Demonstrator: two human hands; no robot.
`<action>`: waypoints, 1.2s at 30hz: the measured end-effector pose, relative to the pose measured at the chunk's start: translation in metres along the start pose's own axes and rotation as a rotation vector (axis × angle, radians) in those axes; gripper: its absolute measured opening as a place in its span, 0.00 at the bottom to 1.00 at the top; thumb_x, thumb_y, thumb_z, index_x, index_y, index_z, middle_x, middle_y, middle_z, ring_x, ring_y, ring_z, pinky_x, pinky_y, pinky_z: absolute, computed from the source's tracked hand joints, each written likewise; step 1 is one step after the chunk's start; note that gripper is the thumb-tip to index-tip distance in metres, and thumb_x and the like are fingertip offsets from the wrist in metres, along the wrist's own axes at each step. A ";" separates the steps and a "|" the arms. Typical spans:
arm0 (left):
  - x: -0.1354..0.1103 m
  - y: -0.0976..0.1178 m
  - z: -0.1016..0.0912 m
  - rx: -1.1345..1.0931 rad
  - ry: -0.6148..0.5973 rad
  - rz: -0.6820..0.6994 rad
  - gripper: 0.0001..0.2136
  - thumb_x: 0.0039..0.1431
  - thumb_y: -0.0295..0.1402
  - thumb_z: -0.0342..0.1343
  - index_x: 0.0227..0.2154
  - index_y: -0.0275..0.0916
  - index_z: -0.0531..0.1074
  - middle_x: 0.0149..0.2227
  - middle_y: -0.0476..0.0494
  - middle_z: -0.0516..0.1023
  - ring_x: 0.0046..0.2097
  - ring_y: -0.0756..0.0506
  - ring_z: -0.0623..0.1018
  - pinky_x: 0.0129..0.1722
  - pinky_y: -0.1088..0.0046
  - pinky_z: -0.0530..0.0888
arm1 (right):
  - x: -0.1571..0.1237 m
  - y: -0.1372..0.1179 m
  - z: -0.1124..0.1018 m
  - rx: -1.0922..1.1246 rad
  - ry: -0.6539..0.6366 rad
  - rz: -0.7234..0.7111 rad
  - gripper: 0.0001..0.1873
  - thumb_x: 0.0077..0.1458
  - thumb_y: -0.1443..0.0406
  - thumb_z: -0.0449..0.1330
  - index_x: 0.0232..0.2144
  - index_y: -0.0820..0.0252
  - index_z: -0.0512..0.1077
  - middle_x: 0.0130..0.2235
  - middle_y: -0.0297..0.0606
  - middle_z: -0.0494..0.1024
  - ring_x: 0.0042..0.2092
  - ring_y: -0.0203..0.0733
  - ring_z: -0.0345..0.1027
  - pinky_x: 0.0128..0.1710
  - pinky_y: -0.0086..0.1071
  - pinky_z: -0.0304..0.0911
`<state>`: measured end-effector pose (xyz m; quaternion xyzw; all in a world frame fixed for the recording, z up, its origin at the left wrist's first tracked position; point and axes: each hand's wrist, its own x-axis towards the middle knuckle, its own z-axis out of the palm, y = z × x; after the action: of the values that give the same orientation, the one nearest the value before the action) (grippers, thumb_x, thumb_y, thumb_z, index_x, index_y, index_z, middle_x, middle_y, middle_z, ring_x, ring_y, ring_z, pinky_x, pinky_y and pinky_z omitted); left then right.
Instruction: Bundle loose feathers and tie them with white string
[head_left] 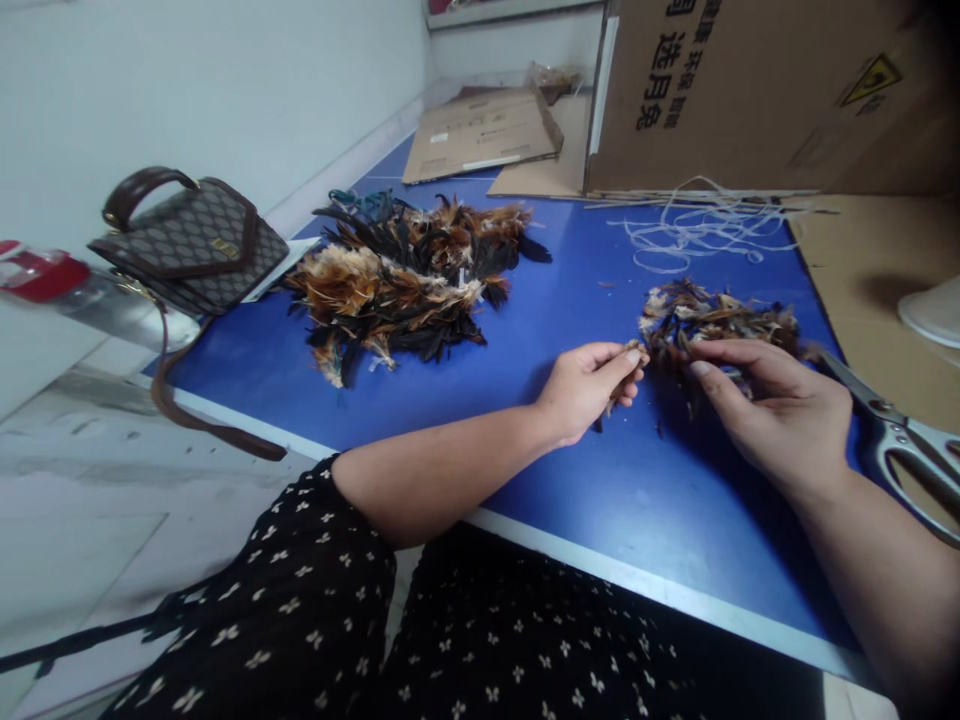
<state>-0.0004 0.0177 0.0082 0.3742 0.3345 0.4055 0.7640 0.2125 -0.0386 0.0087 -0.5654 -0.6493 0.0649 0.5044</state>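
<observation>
Head view: a person in a black short-sleeved garment w/ small white flower print point(315, 580) works feathers at a blue-topped, white-edged counter point(570, 300). L hand point(585, 392) is closed, thumb over curled fingers, gripping a small bunch of short brown feathers point(636, 358) just left of a low pile of short brown-and-black feathers point(724, 318), ctr-right on the counter. R hand point(791, 415) is at the pile's near edge, thumb & forefinger nearly meeting; can't tell if a feather is pinched there. Large silver metal scissors w/ looped handles point(889, 420) lie just right of R hand. Behind the low pile: a loose tangle of thin white string point(697, 235). At L, well apart from both hands, a bigger heap of rust, cream & black feathers point(409, 300); beyond it, a brown patterned handbag w/ dark top handle point(199, 240) & a clear plastic bottle w/ red cap point(112, 305). Bkgd: flat brown cardboard pieces point(472, 130) & a big upright brown cardboard panel w/ black printed characters point(757, 100).
</observation>
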 end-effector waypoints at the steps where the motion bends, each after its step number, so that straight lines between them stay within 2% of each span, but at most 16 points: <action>1: 0.000 -0.001 0.000 -0.001 -0.010 -0.001 0.06 0.75 0.32 0.66 0.40 0.34 0.81 0.32 0.51 0.79 0.29 0.55 0.76 0.33 0.75 0.72 | 0.000 0.001 0.000 0.013 0.014 0.034 0.13 0.69 0.56 0.73 0.51 0.52 0.89 0.51 0.41 0.93 0.52 0.49 0.89 0.62 0.47 0.81; 3: 0.000 -0.002 -0.001 -0.003 -0.027 -0.007 0.06 0.75 0.31 0.66 0.40 0.34 0.81 0.32 0.51 0.80 0.30 0.55 0.77 0.33 0.75 0.73 | 0.000 0.001 -0.001 0.044 0.043 0.090 0.15 0.68 0.55 0.74 0.53 0.52 0.89 0.52 0.42 0.93 0.53 0.49 0.89 0.64 0.49 0.80; 6: -0.001 -0.002 -0.001 -0.016 -0.055 -0.034 0.06 0.75 0.31 0.66 0.40 0.34 0.81 0.33 0.51 0.80 0.30 0.55 0.78 0.33 0.75 0.74 | 0.001 -0.002 -0.003 0.077 0.099 0.111 0.16 0.67 0.55 0.75 0.53 0.52 0.89 0.51 0.42 0.93 0.51 0.50 0.89 0.60 0.50 0.82; 11: -0.005 -0.002 0.000 -0.032 -0.189 -0.118 0.05 0.74 0.30 0.67 0.41 0.33 0.81 0.34 0.47 0.84 0.30 0.54 0.81 0.35 0.73 0.78 | 0.006 -0.006 -0.008 0.107 0.256 -0.040 0.11 0.65 0.57 0.77 0.48 0.51 0.90 0.47 0.43 0.92 0.48 0.51 0.88 0.55 0.51 0.83; 14: -0.006 -0.003 -0.001 -0.043 -0.289 -0.152 0.06 0.73 0.31 0.68 0.42 0.33 0.82 0.37 0.43 0.86 0.32 0.51 0.83 0.36 0.70 0.80 | 0.007 -0.001 -0.007 0.056 0.296 -0.107 0.09 0.66 0.59 0.76 0.48 0.52 0.90 0.46 0.44 0.92 0.47 0.51 0.89 0.53 0.52 0.83; 17: -0.005 -0.003 -0.003 -0.080 -0.330 -0.152 0.07 0.72 0.33 0.69 0.42 0.32 0.84 0.39 0.40 0.88 0.34 0.50 0.85 0.39 0.69 0.82 | 0.007 0.001 -0.006 0.018 0.308 -0.159 0.08 0.67 0.61 0.76 0.48 0.51 0.90 0.46 0.43 0.92 0.47 0.52 0.89 0.53 0.51 0.84; 20: -0.003 0.001 -0.003 -0.113 -0.331 -0.148 0.09 0.74 0.33 0.68 0.43 0.31 0.85 0.36 0.39 0.88 0.34 0.49 0.86 0.42 0.70 0.83 | 0.006 -0.005 -0.005 -0.005 0.255 -0.228 0.10 0.66 0.65 0.75 0.49 0.48 0.90 0.46 0.43 0.92 0.48 0.52 0.89 0.54 0.52 0.83; 23: -0.003 0.007 0.000 -0.164 -0.254 -0.125 0.07 0.73 0.32 0.69 0.42 0.32 0.85 0.36 0.38 0.88 0.36 0.48 0.86 0.43 0.71 0.83 | 0.004 -0.016 -0.005 0.000 0.159 -0.256 0.09 0.67 0.65 0.73 0.48 0.47 0.89 0.46 0.43 0.93 0.47 0.52 0.89 0.51 0.51 0.83; 25: -0.004 0.010 0.002 -0.197 -0.202 -0.091 0.05 0.72 0.30 0.69 0.39 0.33 0.85 0.41 0.37 0.89 0.38 0.49 0.86 0.42 0.72 0.82 | 0.004 -0.021 -0.004 0.010 0.109 -0.246 0.07 0.67 0.63 0.72 0.45 0.47 0.89 0.45 0.43 0.93 0.45 0.52 0.89 0.48 0.50 0.84; 28: -0.004 0.012 0.003 -0.214 -0.199 -0.066 0.05 0.72 0.29 0.68 0.38 0.34 0.85 0.48 0.35 0.89 0.39 0.50 0.85 0.39 0.73 0.79 | 0.004 -0.025 -0.002 0.044 0.042 -0.206 0.04 0.66 0.61 0.73 0.42 0.48 0.89 0.43 0.43 0.93 0.43 0.51 0.88 0.45 0.49 0.84; 31: -0.004 0.012 0.001 -0.220 -0.230 -0.089 0.07 0.73 0.32 0.68 0.38 0.35 0.83 0.43 0.39 0.88 0.35 0.51 0.82 0.37 0.73 0.77 | 0.003 -0.027 -0.005 0.142 -0.046 -0.193 0.02 0.64 0.62 0.74 0.39 0.49 0.89 0.40 0.41 0.92 0.39 0.50 0.87 0.41 0.46 0.83; 33: -0.005 0.013 0.000 -0.242 -0.241 -0.111 0.08 0.74 0.32 0.68 0.37 0.35 0.81 0.37 0.43 0.84 0.32 0.52 0.79 0.36 0.73 0.75 | 0.002 -0.028 -0.010 0.220 -0.114 -0.170 0.03 0.66 0.62 0.73 0.41 0.49 0.90 0.40 0.41 0.92 0.39 0.49 0.87 0.40 0.44 0.82; 36: -0.008 0.016 0.000 -0.270 -0.303 -0.145 0.08 0.73 0.30 0.68 0.35 0.35 0.79 0.33 0.46 0.79 0.30 0.53 0.75 0.34 0.73 0.72 | 0.001 -0.027 -0.016 0.216 -0.111 -0.100 0.08 0.72 0.60 0.69 0.44 0.50 0.90 0.41 0.42 0.92 0.39 0.48 0.86 0.41 0.42 0.81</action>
<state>-0.0100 0.0175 0.0234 0.3001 0.1844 0.3295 0.8760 0.2062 -0.0551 0.0353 -0.4703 -0.6927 0.1405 0.5284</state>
